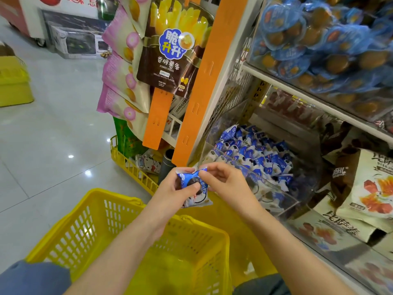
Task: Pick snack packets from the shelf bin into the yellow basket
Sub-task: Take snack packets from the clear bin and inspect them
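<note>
My left hand (172,191) and my right hand (226,184) both hold blue-and-white snack packets (194,188) just above the far rim of the yellow basket (136,237). The left hand grips the bundle from the left. The right hand pinches its top right corner. The clear shelf bin (297,201), full of the same blue-and-white packets (255,154), stands on the low shelf right of my hands. The basket sits on the floor in front of me, and I see no packets inside it.
Orange hanging strips (200,81) carry large snack bags at centre left. A second yellow basket (129,165) with goods stands behind. Boxes of snacks (365,188) fill the lower right shelf. Blue egg packs (319,43) sit on the upper shelf. Tiled floor (53,135) spreads left.
</note>
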### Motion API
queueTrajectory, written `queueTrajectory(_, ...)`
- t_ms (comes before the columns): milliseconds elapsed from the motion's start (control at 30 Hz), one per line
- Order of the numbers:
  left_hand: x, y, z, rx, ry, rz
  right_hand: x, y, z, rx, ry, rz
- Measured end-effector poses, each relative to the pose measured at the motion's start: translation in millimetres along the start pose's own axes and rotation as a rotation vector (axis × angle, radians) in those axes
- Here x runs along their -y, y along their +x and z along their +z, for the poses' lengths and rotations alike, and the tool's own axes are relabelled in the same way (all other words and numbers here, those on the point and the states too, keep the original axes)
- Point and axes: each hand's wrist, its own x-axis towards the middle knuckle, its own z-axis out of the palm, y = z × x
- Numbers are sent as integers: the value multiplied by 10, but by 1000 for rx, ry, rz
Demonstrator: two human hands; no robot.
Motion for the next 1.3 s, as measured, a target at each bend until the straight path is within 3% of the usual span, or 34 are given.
queueTrajectory(200, 64, 26, 18, -86, 78, 22, -41, -13, 21, 111, 71, 34)
queueTrajectory(367, 105, 30, 34, -106, 211, 112, -68, -33, 40, 66, 85, 29)
queueTrajectory(533, 102, 11, 61, -39, 161, 158, -61, -45, 6, -1, 145, 85)
queueTrajectory(667, 95, -8, 60, -119, 78, 155, -63, -84, 17, 44, -11, -59)
queueTrajectory(967, 100, 4, 30, -106, -9, -12, -110, -164, 45, -115, -588, -555)
queueTrajectory(1167, 116, 5, -8, -30, 95, -135, -100, -108, 26, -240, -234, -239)
queueTrajectory(1300, 154, 19, 5, -113, 100, -207, -54, -89, -46, -262, 127, -93)
